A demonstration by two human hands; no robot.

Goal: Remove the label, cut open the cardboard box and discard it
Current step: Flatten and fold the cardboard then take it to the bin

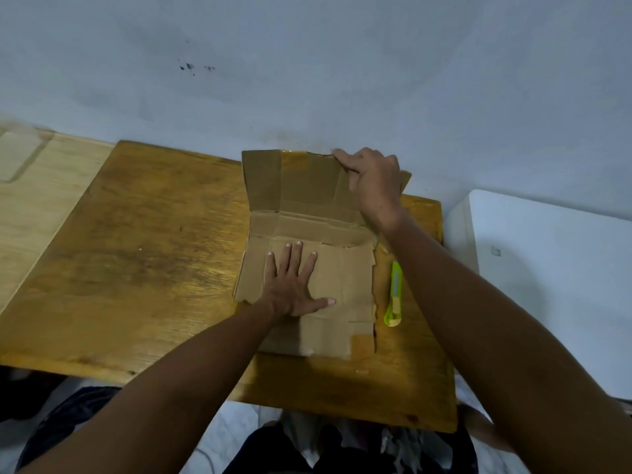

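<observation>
Cardboard box (307,268) lies cut open and mostly flattened on the wooden desk (136,251), toward its right half. Left hand (290,285) presses flat on the middle panel, fingers spread wide, no grip on anything. Right hand (372,183) pinches the top edge of the far flap, which stands upright near the wall (307,63); grip is narrow, closed on the cardboard. Green box cutter (394,295) lies on the desk just beside the box's torn right edge, untouched. Brown tape patches on flap and near corner.
</observation>
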